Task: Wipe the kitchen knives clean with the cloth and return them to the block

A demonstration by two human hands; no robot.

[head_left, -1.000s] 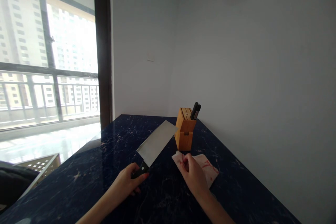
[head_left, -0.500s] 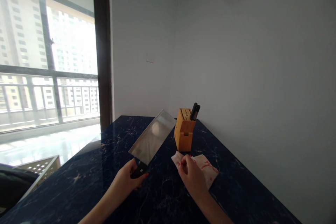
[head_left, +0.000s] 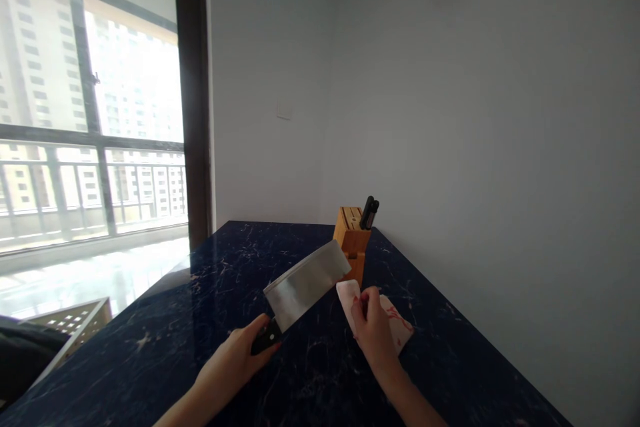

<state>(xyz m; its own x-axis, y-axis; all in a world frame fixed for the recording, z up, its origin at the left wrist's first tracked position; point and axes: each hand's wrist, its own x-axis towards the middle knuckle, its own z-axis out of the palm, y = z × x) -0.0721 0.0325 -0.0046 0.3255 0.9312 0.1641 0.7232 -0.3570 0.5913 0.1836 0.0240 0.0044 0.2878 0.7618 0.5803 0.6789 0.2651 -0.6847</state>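
My left hand (head_left: 245, 350) is closed around the black handle of a cleaver (head_left: 307, 283), whose broad steel blade slants up to the right over the table. The blade's far end overlaps the front of a wooden knife block (head_left: 353, 240) in the view; whether they touch I cannot tell. In my right hand (head_left: 374, 327), fingers pinched, is a white cloth (head_left: 349, 297) with red markings. Part of that cloth stands up left of the fingers, and another part shows to the right, behind the hand.
Black-handled tools (head_left: 370, 213) stick out of the block's right side. The dark blue marbled table (head_left: 210, 307) runs up to the grey wall (head_left: 475, 147). At lower left is a pale perforated bin or basket (head_left: 80, 330), near a large window (head_left: 135, 113).
The cleaver blade has tipped lower and swung right, now in front of the block. My right hand has lifted the left part of the cloth a little, so it stands up.
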